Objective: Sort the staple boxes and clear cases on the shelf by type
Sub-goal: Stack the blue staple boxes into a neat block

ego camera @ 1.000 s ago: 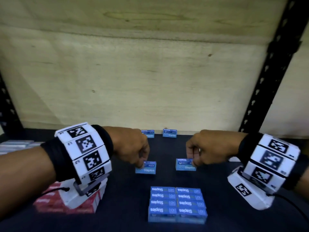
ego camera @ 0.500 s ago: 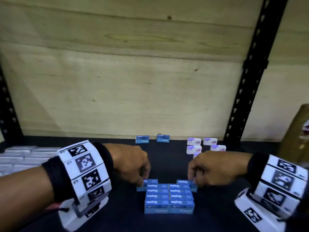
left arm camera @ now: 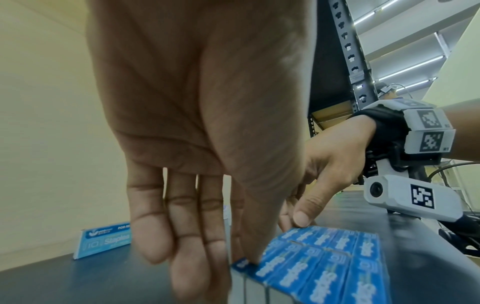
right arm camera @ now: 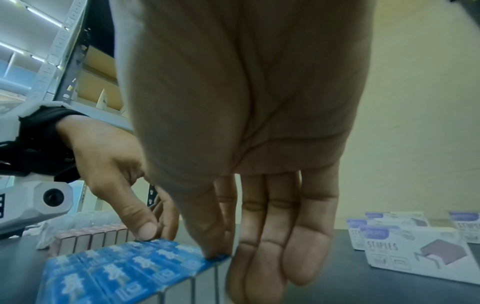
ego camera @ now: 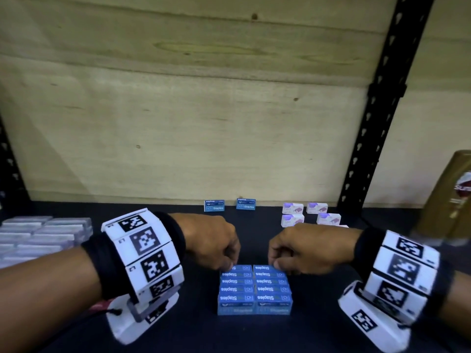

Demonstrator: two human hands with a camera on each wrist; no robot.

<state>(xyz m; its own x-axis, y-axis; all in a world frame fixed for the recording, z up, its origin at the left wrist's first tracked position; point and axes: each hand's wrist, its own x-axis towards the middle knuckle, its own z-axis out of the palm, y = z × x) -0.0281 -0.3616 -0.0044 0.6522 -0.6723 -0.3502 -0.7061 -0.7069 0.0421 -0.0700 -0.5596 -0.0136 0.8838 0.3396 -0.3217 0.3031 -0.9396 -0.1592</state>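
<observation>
- Clear cases [ego camera: 38, 238] lie in flat rows at the far left of the dark shelf [ego camera: 318, 335], well apart from the blue boxes.
- Pinkish-red staple boxes [right arm camera: 96, 239] stand in a row just left of the blue block, seen from the right wrist; in the head view the left wrist rig mostly hides them.
- Left hand [ego camera: 214, 242] reaches down at the far left corner of the blue staple box block [ego camera: 254, 289]; its thumb and a finger pinch the far-left box of the block [ego camera: 235, 268], thumb tip on the box's top edge, the other fingers hanging beside it.
- Blue staple box block sits near centre on the shelf, two columns wide, boxes pressed side by side with "Staples" labels facing up.
- Two loose blue staple boxes [ego camera: 214, 205] stand upright at the far edge against the plywood back wall [ego camera: 204, 123], slightly apart from each other.
- Right hand [ego camera: 305, 248] mirrors the left at the far right corner, thumb and a finger pinching the far-right box of the block [ego camera: 265, 267].
- White-and-purple staple boxes [ego camera: 293, 219] are grouped far right, beside the black upright [ego camera: 377, 123].
- Gold bottle [ego camera: 451, 200] stands at the right edge, blurred.
</observation>
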